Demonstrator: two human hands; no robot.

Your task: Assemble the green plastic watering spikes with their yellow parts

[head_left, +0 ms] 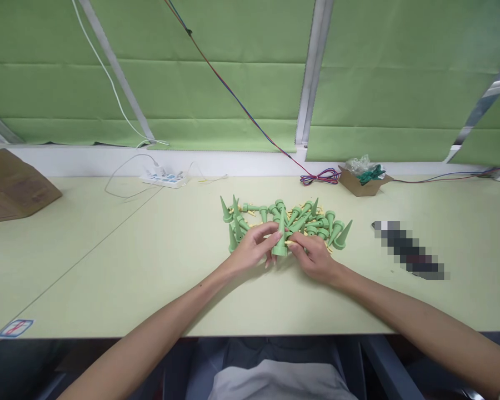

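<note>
My left hand (258, 244) is closed around a green plastic cone (280, 244), its pointed end up and its wide capped end down. Pinched in my right hand (315, 256) is a small yellow plastic piece (290, 243), held against the cone's right side near the base. Whether the piece sits in the cone or only touches it, I cannot tell. Just behind both hands spreads a pile of similar green cones (336, 230), some upright, some lying down, with small yellow pieces (253, 213) scattered among them.
A power strip (163, 179) with white cables lies at the back left, and a cardboard box (16, 186) stands at far left. Coiled wires (320, 176) and a small open carton (360, 184) with plastic bags are at the back. A pixelated dark object (410, 250) lies at right.
</note>
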